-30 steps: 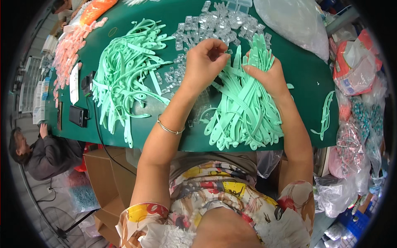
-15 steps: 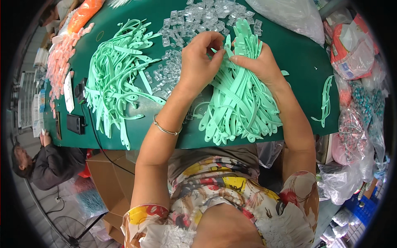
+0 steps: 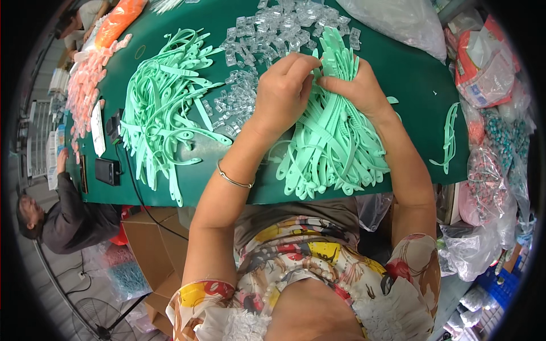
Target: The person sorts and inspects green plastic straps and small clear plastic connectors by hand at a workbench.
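My right hand (image 3: 362, 90) is closed round the upper part of a thick bunch of mint-green plastic straps (image 3: 333, 142), thumb across the front. The strap tips stick up above the fist, and the holed ends fan out below over the table. My left hand (image 3: 286, 92) is pinched shut against the left side of the bunch, near the tips; what its fingers grip is hidden. A second heap of the same straps (image 3: 162, 108) lies to the left. Clear plastic clips (image 3: 273, 28) are scattered beyond my left hand, and smaller clear pieces (image 3: 236, 99) lie beside that wrist.
A few loose straps (image 3: 449, 139) lie on the green table (image 3: 418, 136) at right. Left are pink pieces (image 3: 85, 94), a black box (image 3: 107, 171) and a cable. Plastic bags (image 3: 486, 74) crowd the right edge. Another person (image 3: 77, 213) is at far left; a cardboard box (image 3: 153, 241) stands below.
My left hand has turned and shifted slightly right and down, its fingertips now against the bunch. The right hand keeps its grip. The person at far left has raised an arm.
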Available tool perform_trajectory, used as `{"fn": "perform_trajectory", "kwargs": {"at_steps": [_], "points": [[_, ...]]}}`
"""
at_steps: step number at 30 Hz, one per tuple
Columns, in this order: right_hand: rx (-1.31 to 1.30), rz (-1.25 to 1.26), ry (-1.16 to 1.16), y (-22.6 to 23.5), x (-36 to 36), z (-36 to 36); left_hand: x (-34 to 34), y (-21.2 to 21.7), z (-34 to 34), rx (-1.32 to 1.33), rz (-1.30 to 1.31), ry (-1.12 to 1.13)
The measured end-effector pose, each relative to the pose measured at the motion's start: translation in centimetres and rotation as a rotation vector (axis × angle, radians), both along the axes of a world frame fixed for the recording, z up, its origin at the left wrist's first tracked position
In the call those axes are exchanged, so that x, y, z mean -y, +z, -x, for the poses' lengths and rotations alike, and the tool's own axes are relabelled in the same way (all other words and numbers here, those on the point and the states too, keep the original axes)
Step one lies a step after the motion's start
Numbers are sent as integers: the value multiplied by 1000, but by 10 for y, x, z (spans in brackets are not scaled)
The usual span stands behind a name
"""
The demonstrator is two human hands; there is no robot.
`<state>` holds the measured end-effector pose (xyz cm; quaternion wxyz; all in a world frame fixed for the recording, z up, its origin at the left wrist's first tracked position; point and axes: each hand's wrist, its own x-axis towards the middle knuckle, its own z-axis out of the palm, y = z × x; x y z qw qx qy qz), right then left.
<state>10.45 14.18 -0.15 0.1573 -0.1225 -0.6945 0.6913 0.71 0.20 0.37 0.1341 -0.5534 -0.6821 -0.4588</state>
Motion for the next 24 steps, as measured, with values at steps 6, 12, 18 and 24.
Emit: {"fn": "perform_trajectory", "kwargs": {"at_steps": [6, 12, 18, 24], "points": [[-24, -5, -16, 5, 2, -3, -2, -1, -1, 134, -62, -31], [-7, 3, 14, 4, 2, -1, -2, -3, 0, 201, -86, -29], [8, -31, 0, 2, -1, -1, -1, -1, -1, 53, -73, -2], [0, -25, 7, 6, 1, -3, 1, -1, -5, -73, -52, 4]]}}
